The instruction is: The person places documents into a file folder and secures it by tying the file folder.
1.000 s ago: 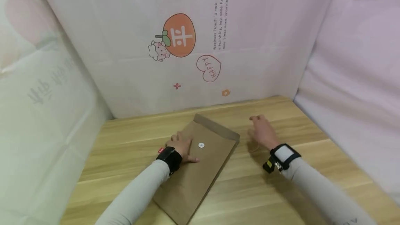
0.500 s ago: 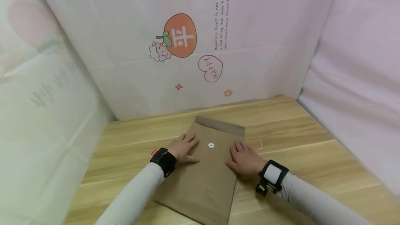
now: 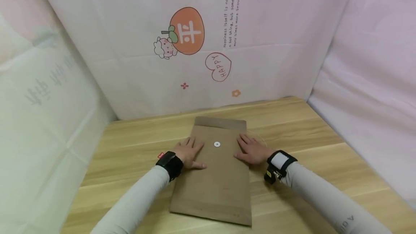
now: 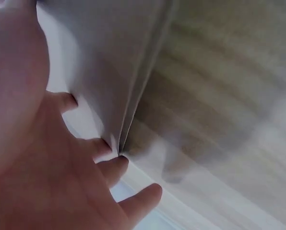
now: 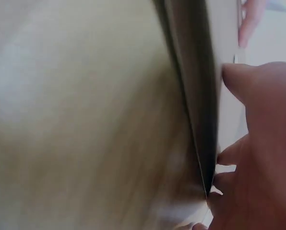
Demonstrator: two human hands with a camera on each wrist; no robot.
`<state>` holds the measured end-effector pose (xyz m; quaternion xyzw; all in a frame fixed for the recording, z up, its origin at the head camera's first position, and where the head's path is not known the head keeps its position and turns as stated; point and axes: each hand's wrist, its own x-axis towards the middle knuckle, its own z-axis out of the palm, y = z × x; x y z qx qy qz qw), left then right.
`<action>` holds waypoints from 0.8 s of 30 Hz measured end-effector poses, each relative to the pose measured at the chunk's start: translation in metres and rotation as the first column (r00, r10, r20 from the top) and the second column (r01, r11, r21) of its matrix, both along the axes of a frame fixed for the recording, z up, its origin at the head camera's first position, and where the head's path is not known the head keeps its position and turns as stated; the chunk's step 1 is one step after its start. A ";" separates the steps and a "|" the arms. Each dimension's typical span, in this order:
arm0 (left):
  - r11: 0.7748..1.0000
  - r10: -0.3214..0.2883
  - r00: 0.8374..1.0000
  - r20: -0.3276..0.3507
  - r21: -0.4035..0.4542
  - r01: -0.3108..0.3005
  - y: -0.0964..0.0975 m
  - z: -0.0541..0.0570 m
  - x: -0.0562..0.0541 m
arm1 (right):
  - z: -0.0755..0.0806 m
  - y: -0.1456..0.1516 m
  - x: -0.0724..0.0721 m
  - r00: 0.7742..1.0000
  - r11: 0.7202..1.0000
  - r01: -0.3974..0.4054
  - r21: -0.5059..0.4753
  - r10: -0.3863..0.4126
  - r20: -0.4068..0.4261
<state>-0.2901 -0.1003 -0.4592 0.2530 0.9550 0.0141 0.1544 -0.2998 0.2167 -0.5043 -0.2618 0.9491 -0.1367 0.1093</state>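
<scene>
A brown paper document envelope [image 3: 214,180] lies flat on the table, its flap [image 3: 221,122] unfolded at the far end. Below the flap sits a white round button [image 3: 217,144]. My left hand [image 3: 188,154] rests spread on the envelope's left side, fingers fairly straight. On the right side, my right hand [image 3: 253,150] touches the envelope's edge and top with extended fingers. Both wrist views show the fingertips of the left hand [image 4: 61,158] and right hand [image 5: 263,143] against the envelope's side edge [image 4: 138,86]. A thin string [image 3: 261,138] runs out beside the flap.
The wood-grain table [image 3: 136,190] ends at a printed cloth wall [image 3: 146,93] at the back. More cloth hangs along the left and right sides. A small red tag [image 3: 160,155] shows beside the left wrist strap.
My right hand has come in from the right onto the envelope's right side. The envelope has turned from slanted to nearly straight, while the left hand has stayed on it.
</scene>
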 end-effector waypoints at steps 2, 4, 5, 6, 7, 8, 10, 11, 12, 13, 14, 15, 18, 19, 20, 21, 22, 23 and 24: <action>0.999 0.002 1.000 -0.025 -0.032 -0.003 0.000 0.000 0.004 | 0.004 -0.001 0.001 1.000 1.000 0.004 0.006 -0.003 -0.014; 0.998 0.006 0.998 -0.065 -0.062 -0.010 -0.001 0.000 0.010 | 0.011 -0.005 0.009 1.000 1.000 0.001 0.026 -0.001 -0.026; 0.997 0.013 0.996 -0.085 -0.075 -0.019 -0.001 0.000 0.012 | 0.014 -0.007 0.015 1.000 1.000 -0.006 0.031 0.007 -0.028; 0.997 0.013 0.993 -0.117 -0.079 -0.022 -0.003 -0.004 0.014 | 0.017 -0.010 0.021 0.999 0.999 -0.017 0.037 0.018 -0.027; 0.995 0.023 0.991 -0.135 -0.092 -0.036 -0.003 -0.004 0.016 | 0.020 -0.014 0.027 0.999 0.999 -0.029 0.044 0.030 -0.019; 0.993 0.036 0.988 -0.147 -0.102 -0.051 -0.003 -0.003 0.018 | 0.023 -0.019 0.033 0.999 0.998 -0.044 0.039 0.044 -0.003; 0.991 0.057 0.985 -0.165 -0.112 -0.076 -0.004 -0.002 0.019 | 0.026 -0.027 0.041 0.997 0.997 -0.073 0.028 0.072 0.028; 0.991 0.060 0.984 -0.169 -0.107 -0.079 -0.005 -0.002 0.019 | 0.026 -0.029 0.043 0.996 0.996 -0.082 0.031 0.081 0.037; 0.992 0.057 0.984 -0.170 -0.100 -0.075 -0.006 -0.001 0.018 | 0.026 -0.032 0.044 0.996 0.996 -0.086 0.037 0.085 0.040; 0.993 0.058 0.986 -0.155 -0.091 -0.072 -0.005 0.002 0.018 | 0.025 -0.033 0.043 0.995 0.995 -0.088 0.045 0.087 0.039; 0.996 0.045 0.988 -0.147 -0.072 -0.056 -0.006 0.001 0.016 | 0.024 -0.033 0.042 0.995 0.995 -0.092 0.042 0.091 0.034; 0.998 0.028 0.990 -0.138 -0.051 -0.035 -0.008 0.001 0.014 | 0.023 -0.032 0.039 0.995 0.994 -0.094 0.051 0.093 0.027; 0.999 -0.040 0.994 -0.099 -0.027 0.038 -0.012 -0.002 0.008 | 0.019 -0.028 0.030 0.995 0.992 -0.105 0.065 0.104 0.011; 0.998 -0.062 0.994 -0.087 -0.028 0.060 -0.014 -0.003 0.006 | 0.018 -0.026 0.027 0.994 0.992 -0.113 0.057 0.113 0.013; 0.996 -0.078 0.994 -0.078 -0.041 0.075 -0.015 -0.003 0.004 | 0.017 -0.025 0.024 0.993 0.991 -0.121 0.053 0.121 0.016; 0.995 -0.091 0.993 -0.075 -0.056 0.087 -0.016 -0.004 0.003 | 0.016 -0.023 0.021 0.992 0.991 -0.128 0.049 0.127 0.020; 0.992 -0.104 0.992 -0.075 -0.075 0.098 -0.017 -0.004 0.001 | 0.015 -0.022 0.019 0.991 0.990 -0.135 0.032 0.134 0.022; 0.991 -0.109 0.991 -0.077 -0.086 0.102 -0.018 -0.005 0.000 | 0.015 -0.021 0.018 0.990 0.990 -0.142 0.019 0.142 0.019; 0.990 -0.111 0.990 -0.085 -0.095 0.102 -0.018 -0.005 -0.001 | 0.014 -0.020 0.016 0.989 0.989 -0.150 0.007 0.150 0.009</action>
